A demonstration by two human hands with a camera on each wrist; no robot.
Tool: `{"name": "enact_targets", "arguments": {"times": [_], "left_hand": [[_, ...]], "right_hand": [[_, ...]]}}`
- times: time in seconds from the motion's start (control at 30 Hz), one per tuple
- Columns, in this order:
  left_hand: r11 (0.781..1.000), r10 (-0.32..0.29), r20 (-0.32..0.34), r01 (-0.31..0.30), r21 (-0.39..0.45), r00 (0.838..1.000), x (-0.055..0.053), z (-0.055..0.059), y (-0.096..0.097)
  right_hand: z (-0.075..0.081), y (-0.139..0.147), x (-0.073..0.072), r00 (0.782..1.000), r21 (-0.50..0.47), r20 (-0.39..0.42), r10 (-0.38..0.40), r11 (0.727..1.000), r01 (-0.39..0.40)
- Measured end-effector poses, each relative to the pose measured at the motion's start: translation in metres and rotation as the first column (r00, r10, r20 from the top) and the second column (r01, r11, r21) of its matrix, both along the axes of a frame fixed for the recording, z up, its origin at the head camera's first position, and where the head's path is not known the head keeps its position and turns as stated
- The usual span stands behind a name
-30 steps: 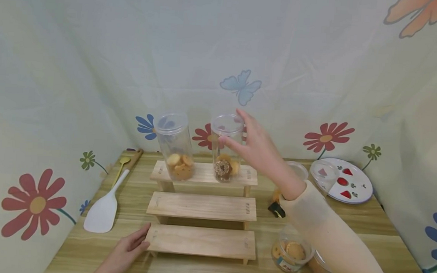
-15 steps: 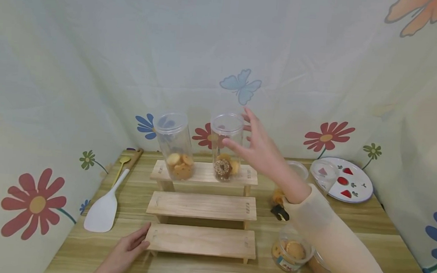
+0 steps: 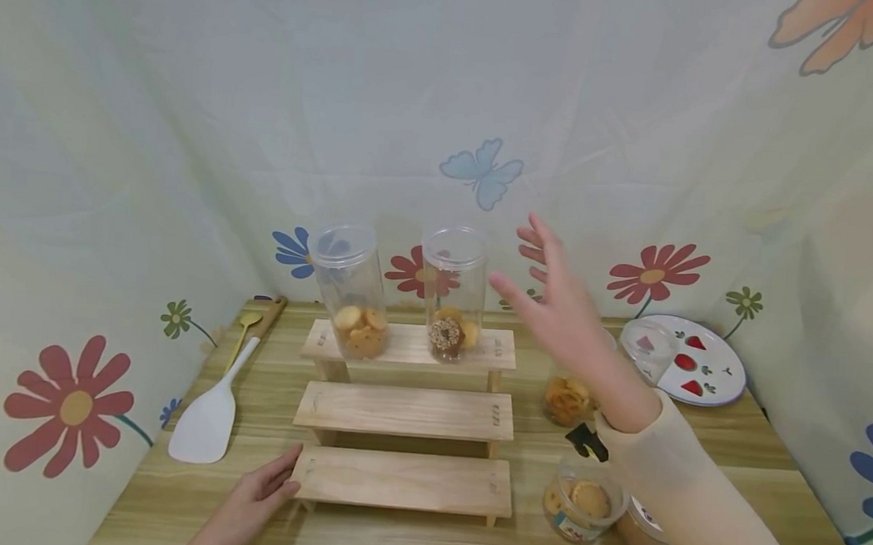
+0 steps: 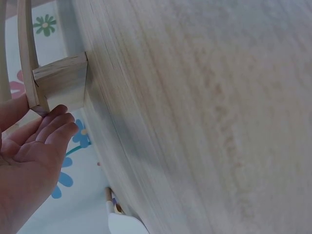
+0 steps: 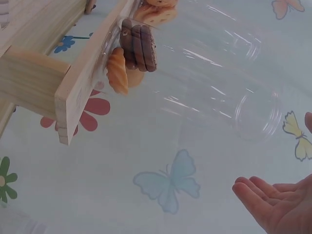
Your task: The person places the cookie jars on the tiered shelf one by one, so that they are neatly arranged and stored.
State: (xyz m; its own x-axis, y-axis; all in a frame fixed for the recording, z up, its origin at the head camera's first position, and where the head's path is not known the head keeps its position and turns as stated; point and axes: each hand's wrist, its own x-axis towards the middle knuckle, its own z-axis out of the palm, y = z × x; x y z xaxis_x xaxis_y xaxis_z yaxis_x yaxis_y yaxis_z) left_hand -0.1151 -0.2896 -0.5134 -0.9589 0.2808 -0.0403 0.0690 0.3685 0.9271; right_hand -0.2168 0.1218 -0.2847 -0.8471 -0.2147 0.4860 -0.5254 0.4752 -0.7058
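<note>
My left hand (image 3: 258, 495) holds the left end of the lowest board of a three-step wooden stand (image 3: 401, 480), thumb and fingers on either side of its corner in the left wrist view. My right hand (image 3: 565, 305) is in the air, fingers spread, apart from the nearer clear canister. That lidded canister (image 3: 454, 286) stands upright on the top step with chocolate rings and pale cookies (image 5: 139, 46) at its bottom. Left of it, a second clear canister (image 3: 346, 279) contains round cookies (image 3: 360, 332).
On the right are a jar of twisted snacks (image 3: 567, 400), a low tub of cookies (image 3: 580, 502), another tub (image 3: 642, 531) partly behind the sleeve, and a strawberry plate (image 3: 723, 369) with a clear lid (image 3: 645, 344). A white spatula (image 3: 205, 425) and yellow spoon (image 3: 241, 331) lie left.
My right hand has drawn back from the right canister, moving right with its fingers spreading wider. The canister stays on the top step. My left hand keeps its place.
</note>
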Motion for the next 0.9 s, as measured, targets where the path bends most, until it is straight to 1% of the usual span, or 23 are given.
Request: {"name": "enact_targets", "arguments": {"times": [0.13, 0.3, 0.53, 0.73, 0.8, 0.9], "left_hand": [[1.000, 0.002, -0.006, -0.002, -0.002, 1.000, 0.000, 0.000, 0.000], [1.000, 0.001, -0.010, -0.001, -0.006, 1.000, 0.001, 0.001, 0.000], [1.000, -0.013, -0.008, 0.013, -0.002, 1.000, 0.001, 0.001, 0.000], [1.000, -0.025, -0.021, 0.025, -0.004, 0.999, 0.000, 0.001, 0.000], [1.000, -0.021, -0.016, 0.021, -0.003, 1.000, 0.000, 0.001, 0.000], [1.000, -0.010, 0.012, 0.010, 0.006, 1.000, 0.000, 0.003, 0.001]], "right_hand": [[-0.001, 0.010, 0.005, 1.000, -0.020, -0.013, -0.006, 1.000, 0.006], [-0.006, 0.022, 0.009, 0.999, -0.019, -0.022, -0.037, 0.999, 0.037], [-0.016, 0.038, 0.014, 0.996, 0.028, -0.006, -0.086, 0.996, 0.086], [-0.022, 0.053, 0.019, 0.991, 0.080, 0.014, -0.132, 0.988, 0.131], [-0.024, 0.058, 0.021, 0.989, 0.095, 0.027, -0.148, 0.985, 0.144], [-0.028, 0.067, 0.024, 0.984, 0.117, 0.035, -0.172, 0.979, 0.167]]}}
